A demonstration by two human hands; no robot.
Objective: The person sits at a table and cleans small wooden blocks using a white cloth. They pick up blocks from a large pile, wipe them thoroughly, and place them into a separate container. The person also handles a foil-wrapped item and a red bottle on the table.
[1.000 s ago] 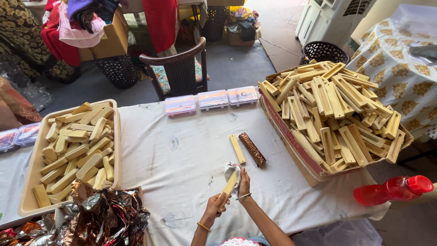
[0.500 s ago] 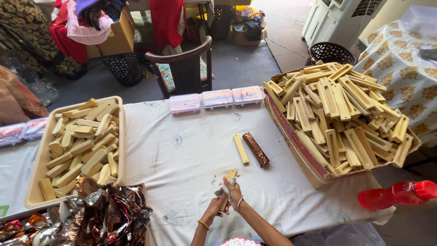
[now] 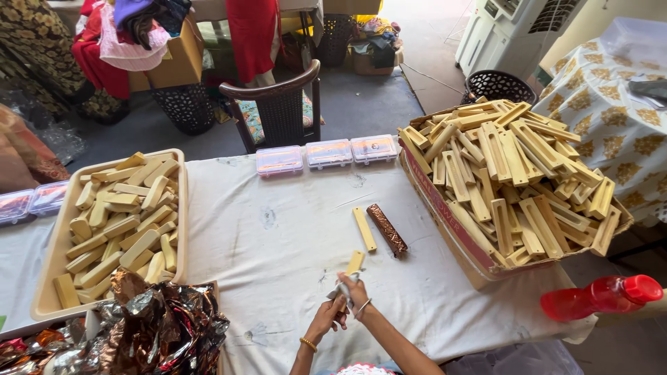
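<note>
Both hands, left hand (image 3: 325, 321) and right hand (image 3: 356, 297), clamp one pale bar (image 3: 354, 263) near the table's near edge; a brown foil-wrapped bar (image 3: 387, 229) lies just beyond, right of another bare bar (image 3: 364, 228).

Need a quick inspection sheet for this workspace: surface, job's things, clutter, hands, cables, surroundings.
Surface: table under white cloth, faintly stained.
Job's things: pale bar held by both hands; bare bar beside foil-wrapped bar on the cloth.
Clutter: tray and cardboard box of bars, foil pile, three clear cases, red bottle.
Hands: left hand and right hand close together on the bar.
Cables: nothing seen.
Surroundings: chair, baskets, clothes.
</note>
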